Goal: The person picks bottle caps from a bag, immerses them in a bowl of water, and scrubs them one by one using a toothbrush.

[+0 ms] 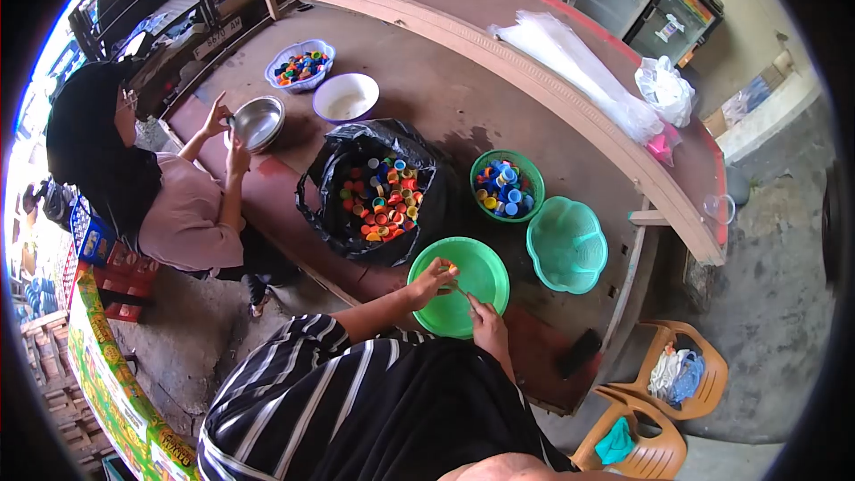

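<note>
Over a bright green basin [492, 278], my left hand [429, 285] pinches a small orange bottle cap [452, 269]. My right hand [489, 328] is closed around a thin tool [462, 290] whose tip points at the cap; it looks like a small knife, though its blade is hard to make out. Just beyond the basin sits a black plastic bag [318, 214], its mouth spread around many coloured bottle caps [388, 200]. A green basket [540, 180] of mostly blue caps stands to the right, beside a teal flower-shaped bowl [567, 245].
Across the table, a person [191, 178] holds something small above a metal bowl [259, 123]. Nearby are a white bowl [346, 98] and a pale basket of caps [300, 66]. A raised wooden ledge [463, 40] carries clear plastic bags [579, 71]. Orange plastic chairs [704, 379] stand at lower right.
</note>
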`<state>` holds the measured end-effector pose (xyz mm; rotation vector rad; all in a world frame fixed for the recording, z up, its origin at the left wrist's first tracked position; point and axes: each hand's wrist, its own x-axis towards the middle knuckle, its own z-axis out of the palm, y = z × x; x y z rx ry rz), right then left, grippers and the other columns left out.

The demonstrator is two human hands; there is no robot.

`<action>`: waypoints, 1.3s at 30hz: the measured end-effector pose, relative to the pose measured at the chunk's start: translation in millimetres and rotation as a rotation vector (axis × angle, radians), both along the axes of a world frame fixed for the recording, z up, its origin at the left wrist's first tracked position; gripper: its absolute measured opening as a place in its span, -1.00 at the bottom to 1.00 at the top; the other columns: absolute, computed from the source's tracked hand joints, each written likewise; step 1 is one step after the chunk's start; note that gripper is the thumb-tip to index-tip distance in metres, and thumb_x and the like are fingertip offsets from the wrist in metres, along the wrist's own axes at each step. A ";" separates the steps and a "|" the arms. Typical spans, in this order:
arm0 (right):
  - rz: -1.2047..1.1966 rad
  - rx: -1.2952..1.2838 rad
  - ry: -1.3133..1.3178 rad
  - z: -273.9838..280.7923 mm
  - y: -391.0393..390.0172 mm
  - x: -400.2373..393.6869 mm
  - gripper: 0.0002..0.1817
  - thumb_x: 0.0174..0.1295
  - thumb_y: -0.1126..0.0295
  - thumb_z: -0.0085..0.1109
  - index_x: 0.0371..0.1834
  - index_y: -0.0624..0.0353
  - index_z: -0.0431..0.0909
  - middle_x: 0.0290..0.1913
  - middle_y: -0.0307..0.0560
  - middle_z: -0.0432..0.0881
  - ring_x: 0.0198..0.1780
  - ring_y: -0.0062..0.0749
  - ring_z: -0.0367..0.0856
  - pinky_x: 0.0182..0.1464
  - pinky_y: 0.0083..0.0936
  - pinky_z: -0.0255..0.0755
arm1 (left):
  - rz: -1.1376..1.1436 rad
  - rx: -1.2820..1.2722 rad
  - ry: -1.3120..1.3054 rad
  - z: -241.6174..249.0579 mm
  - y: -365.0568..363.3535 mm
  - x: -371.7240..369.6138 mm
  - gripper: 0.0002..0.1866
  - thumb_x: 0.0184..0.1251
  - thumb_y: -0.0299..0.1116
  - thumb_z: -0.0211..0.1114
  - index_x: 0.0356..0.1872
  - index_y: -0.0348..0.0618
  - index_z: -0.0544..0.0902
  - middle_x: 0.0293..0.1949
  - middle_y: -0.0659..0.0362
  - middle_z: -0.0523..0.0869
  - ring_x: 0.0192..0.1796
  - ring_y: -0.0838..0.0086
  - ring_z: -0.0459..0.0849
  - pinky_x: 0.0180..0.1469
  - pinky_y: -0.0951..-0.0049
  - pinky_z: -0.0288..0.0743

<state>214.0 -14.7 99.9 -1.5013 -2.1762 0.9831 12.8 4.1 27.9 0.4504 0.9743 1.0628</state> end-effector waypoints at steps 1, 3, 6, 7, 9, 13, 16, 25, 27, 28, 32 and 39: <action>-0.026 0.017 -0.023 -1.2 1.0 1.7 -0.59 0.29 0.42 0.11 0.23 -0.10 0.52 -0.12 0.05 0.60 -0.09 0.07 0.59 -0.10 -0.19 0.47 | 0.004 0.138 0.139 -5.1 2.7 -1.3 -0.60 0.44 -0.11 0.20 0.15 -0.04 0.38 0.00 0.17 0.56 0.14 0.33 0.52 0.15 0.29 0.40; -0.075 0.024 -0.050 -2.1 2.8 5.6 -0.57 0.31 0.41 0.09 0.26 -0.13 0.49 -0.09 0.04 0.58 -0.07 0.06 0.60 -0.09 -0.15 0.46 | 0.026 0.394 0.430 -16.5 7.7 -3.0 -0.59 0.38 -0.17 0.28 0.13 -0.07 0.42 0.02 0.13 0.56 0.15 0.25 0.51 0.15 0.26 0.40; -0.109 0.031 -0.019 -15.9 6.6 18.5 -0.55 0.31 0.43 0.09 0.28 -0.12 0.49 -0.06 0.10 0.57 -0.05 0.09 0.59 -0.05 -0.12 0.44 | -0.098 0.652 1.016 -20.1 12.8 -8.7 -0.58 0.23 -0.27 0.39 0.07 -0.10 0.50 0.01 0.04 0.54 0.11 0.11 0.49 0.14 0.17 0.38; -0.106 0.035 0.000 -18.8 9.6 21.7 -0.55 0.30 0.44 0.09 0.28 -0.11 0.49 -0.06 0.11 0.57 -0.05 0.09 0.59 -0.05 -0.13 0.44 | -0.154 0.631 1.086 0.5 16.2 -7.7 -0.58 0.11 -0.32 0.43 0.01 -0.11 0.55 -0.03 -0.01 0.52 0.07 0.04 0.47 0.13 0.12 0.36; -0.096 0.059 0.012 -20.4 9.1 24.4 -0.56 0.30 0.47 0.10 0.27 -0.03 0.50 -0.07 0.16 0.56 -0.07 0.12 0.58 -0.06 -0.13 0.44 | -0.175 0.677 1.135 14.7 40.3 -4.0 -0.56 0.07 -0.37 0.43 0.01 -0.09 0.55 -0.07 0.02 0.52 0.07 0.07 0.45 0.13 0.11 0.34; -0.037 0.051 -0.033 -19.1 4.3 33.1 -0.56 0.35 0.43 0.01 0.31 0.02 0.45 -0.11 0.18 0.55 -0.11 0.11 0.57 -0.09 -0.15 0.43 | 0.039 0.930 1.123 69.5 108.9 17.9 -0.60 -0.02 -0.44 0.42 -0.08 -0.09 0.57 -0.11 0.05 0.52 0.08 0.08 0.40 0.12 0.15 0.31; -0.045 0.013 -0.018 -24.0 1.7 38.4 -0.56 0.36 0.43 -0.01 0.31 0.02 0.44 -0.14 0.14 0.55 -0.14 0.04 0.58 -0.11 -0.20 0.44 | 0.122 0.986 1.278 81.7 166.6 31.9 -0.61 -0.01 -0.42 0.41 -0.07 -0.08 0.58 -0.09 0.06 0.54 0.07 0.08 0.42 0.11 0.15 0.33; -0.079 -0.096 0.029 -27.2 5.0 46.7 -0.59 0.37 0.37 0.03 0.29 0.03 0.46 -0.20 0.06 0.55 -0.21 -0.10 0.59 -0.16 -0.29 0.45 | 0.264 0.897 1.141 88.5 150.3 23.5 -0.50 0.09 -0.48 0.39 0.12 -0.07 0.52 0.18 -0.01 0.45 0.25 -0.02 0.38 0.31 0.08 0.29; -0.066 -0.011 0.076 -23.9 13.6 44.0 -0.59 0.36 0.40 0.06 0.28 0.05 0.47 -0.18 0.07 0.56 -0.19 -0.09 0.61 -0.15 -0.30 0.46 | 0.235 0.892 1.182 83.5 114.8 4.0 -0.54 0.12 -0.49 0.37 0.10 -0.08 0.53 0.19 0.02 0.46 0.25 0.02 0.39 0.31 0.10 0.30; -0.085 -0.011 0.086 -22.2 17.7 43.5 -0.59 0.36 0.41 0.06 0.28 0.05 0.47 -0.19 0.07 0.56 -0.19 -0.09 0.61 -0.14 -0.29 0.46 | 0.227 0.863 1.198 82.3 96.1 -7.8 -0.55 0.13 -0.50 0.37 0.09 -0.09 0.54 0.19 0.03 0.46 0.25 0.03 0.39 0.30 0.11 0.30; -0.107 0.018 0.127 -32.4 33.0 46.9 -0.59 0.34 0.50 0.07 0.26 0.12 0.48 -0.26 0.04 0.55 -0.34 -0.26 0.56 -0.26 -0.39 0.45 | 0.257 0.684 1.395 67.1 43.1 -60.3 -0.59 0.08 -0.56 0.34 0.02 -0.12 0.57 0.12 0.03 0.49 0.21 0.07 0.41 0.25 0.14 0.34; -0.032 0.095 0.131 -37.3 47.1 49.6 -0.62 0.35 0.50 0.06 0.24 0.17 0.50 -0.30 0.00 0.54 -0.47 -0.36 0.53 -0.39 -0.44 0.44 | 0.520 0.311 1.666 3.2 17.5 -147.1 -0.65 0.05 -0.52 0.33 -0.07 -0.11 0.58 0.09 -0.02 0.50 0.16 0.05 0.42 0.20 0.10 0.32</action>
